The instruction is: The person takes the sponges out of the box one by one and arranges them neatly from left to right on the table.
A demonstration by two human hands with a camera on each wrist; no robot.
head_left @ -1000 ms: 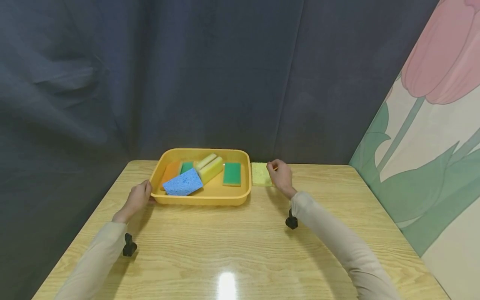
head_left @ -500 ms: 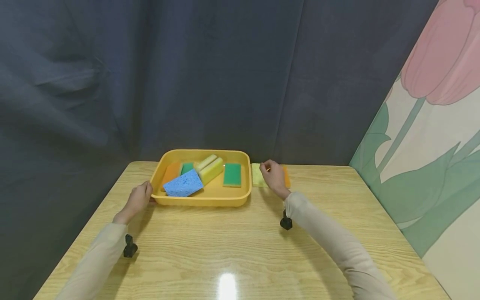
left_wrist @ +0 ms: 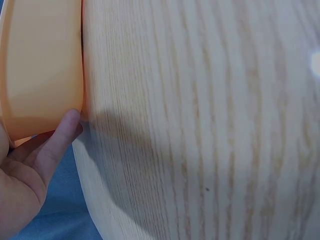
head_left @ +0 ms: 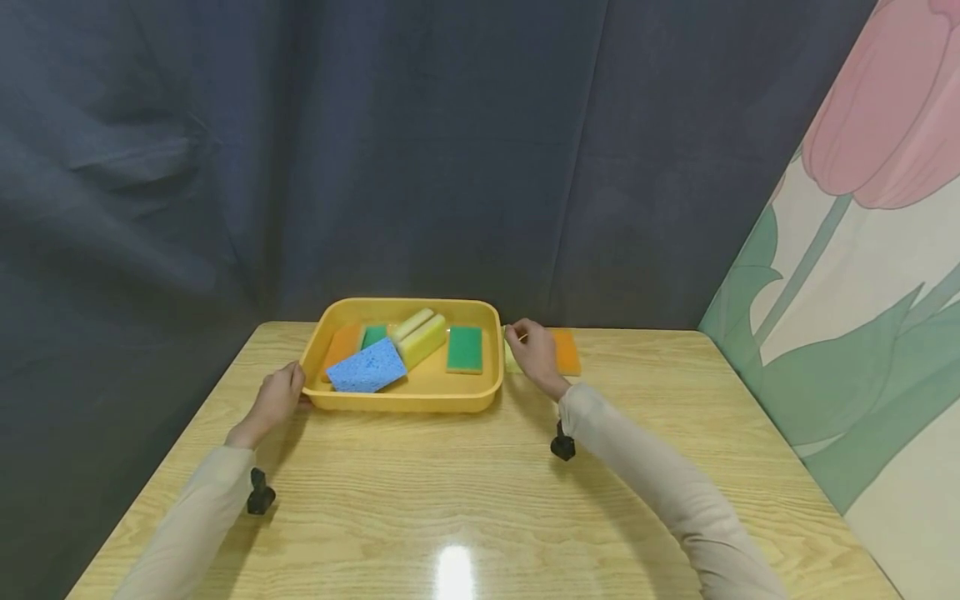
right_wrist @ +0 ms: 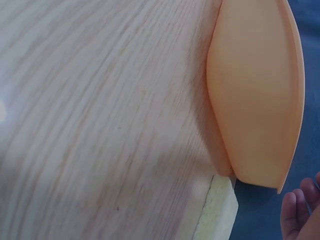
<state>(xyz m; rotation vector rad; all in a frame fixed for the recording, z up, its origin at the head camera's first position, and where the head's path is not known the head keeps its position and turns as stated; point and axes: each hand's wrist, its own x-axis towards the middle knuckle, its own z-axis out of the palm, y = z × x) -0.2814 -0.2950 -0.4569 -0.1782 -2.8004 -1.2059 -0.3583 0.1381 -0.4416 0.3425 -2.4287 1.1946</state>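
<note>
A yellow plastic tray [head_left: 405, 402] stands near the table's back edge. My left hand [head_left: 273, 400] grips its left front corner; in the left wrist view the fingers reach along the tray's outer wall [left_wrist: 42, 65]. At the tray's right end is my right hand [head_left: 536, 354], fingers loosely bent near the rim and holding nothing. In the right wrist view its fingertips [right_wrist: 290, 212] show apart from the tray. Beneath this hand lies a pale yellow sponge [right_wrist: 217, 212], mostly hidden in the head view, with an orange sponge [head_left: 567, 354] on its right.
Inside the tray lie a blue sponge [head_left: 366, 367], a yellow grooved sponge [head_left: 422, 340], a green sponge [head_left: 465, 350], an orange sponge [head_left: 342, 346] and a partly covered green one [head_left: 373, 336]. A dark curtain [head_left: 435, 167] hangs behind the wooden table [head_left: 375, 483].
My right hand has moved left, from over the right side of the pale yellow sponge to the tray's right rim, uncovering the orange sponge. My left hand and the tray have stayed put.
</note>
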